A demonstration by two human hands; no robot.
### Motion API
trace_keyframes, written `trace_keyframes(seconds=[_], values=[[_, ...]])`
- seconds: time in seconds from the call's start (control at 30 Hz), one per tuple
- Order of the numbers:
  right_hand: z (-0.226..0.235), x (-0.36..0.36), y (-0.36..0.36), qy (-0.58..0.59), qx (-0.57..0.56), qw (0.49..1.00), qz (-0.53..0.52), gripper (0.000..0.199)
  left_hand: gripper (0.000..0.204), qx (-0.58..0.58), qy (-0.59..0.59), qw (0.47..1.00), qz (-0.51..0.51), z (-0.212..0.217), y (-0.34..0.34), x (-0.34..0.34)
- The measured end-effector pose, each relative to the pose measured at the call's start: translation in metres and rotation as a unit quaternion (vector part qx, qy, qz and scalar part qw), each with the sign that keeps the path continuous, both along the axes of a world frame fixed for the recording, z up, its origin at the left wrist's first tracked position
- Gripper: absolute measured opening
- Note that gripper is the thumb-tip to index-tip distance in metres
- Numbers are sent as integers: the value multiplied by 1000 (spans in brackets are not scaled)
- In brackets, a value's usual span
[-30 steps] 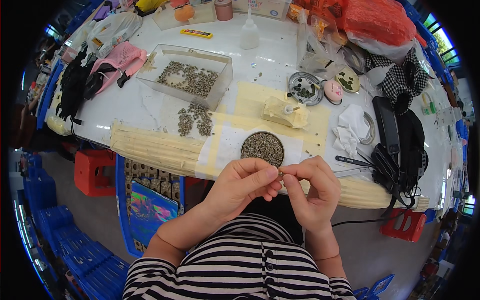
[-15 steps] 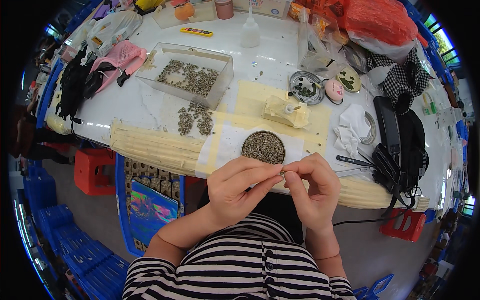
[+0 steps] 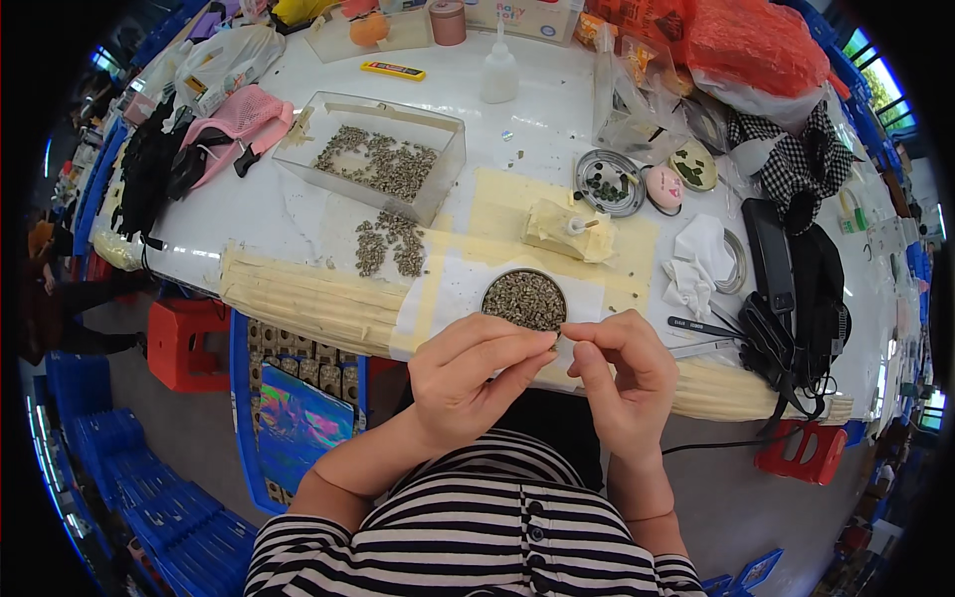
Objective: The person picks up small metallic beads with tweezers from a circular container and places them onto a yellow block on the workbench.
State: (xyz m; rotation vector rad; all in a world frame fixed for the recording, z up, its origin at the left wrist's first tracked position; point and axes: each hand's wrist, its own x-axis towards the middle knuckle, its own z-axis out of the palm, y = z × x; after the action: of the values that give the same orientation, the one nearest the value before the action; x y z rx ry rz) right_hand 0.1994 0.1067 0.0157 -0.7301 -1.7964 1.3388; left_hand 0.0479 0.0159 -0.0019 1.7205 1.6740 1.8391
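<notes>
Pinched between the thumb and forefinger of my left hand (image 3: 466, 376) is a tiny metal piece (image 3: 556, 344), mostly hidden by the fingertips. My right hand (image 3: 631, 383) is close beside it, its forefinger tip near the piece and its thumb apart from that finger. I see nothing between the right fingers. Just beyond both hands stands a round tin (image 3: 484, 301) filled with small greyish metal parts (image 3: 523, 298). It rests on white paper (image 3: 587, 297) at the table's near edge.
A clear plastic box (image 3: 444, 184) holds more small parts, with loose piles (image 3: 388, 242) before it. A taped block (image 3: 567, 231) stands beyond the tin. To the right are a dish of dark bits (image 3: 609, 183), white cloth (image 3: 696, 261), tweezers (image 3: 702, 325) and a black bag (image 3: 824, 284).
My right thumb has come away from the forefinger and the tiny piece. My left hand keeps its pinch in almost the same place.
</notes>
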Motion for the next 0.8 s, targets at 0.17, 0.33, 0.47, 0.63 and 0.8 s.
trace_keyframes(seconds=[0.17, 0.33, 0.47, 0.63, 0.8], values=[[11, -3, 28, -45, 184, 979, -80, 17, 23, 12, 49, 998, 33, 11, 21, -22], [7, -22, 68, -111, 302, 940, -117, 14, 20, 36, 24, 999, 32, 8, 54, -34], [4, -34, 78, -154, 296, 936, -114, 14, 21, 35, -2, 999, 34, -5, 63, -38], [-4, -39, 81, -146, 277, 946, -87, 12, 21, 14, -26, 999, 29, -10, 60, -41], [6, -36, 75, -113, 296, 939, -134, 10, 20, -3, -16, 1000, 19, -7, 54, -42]])
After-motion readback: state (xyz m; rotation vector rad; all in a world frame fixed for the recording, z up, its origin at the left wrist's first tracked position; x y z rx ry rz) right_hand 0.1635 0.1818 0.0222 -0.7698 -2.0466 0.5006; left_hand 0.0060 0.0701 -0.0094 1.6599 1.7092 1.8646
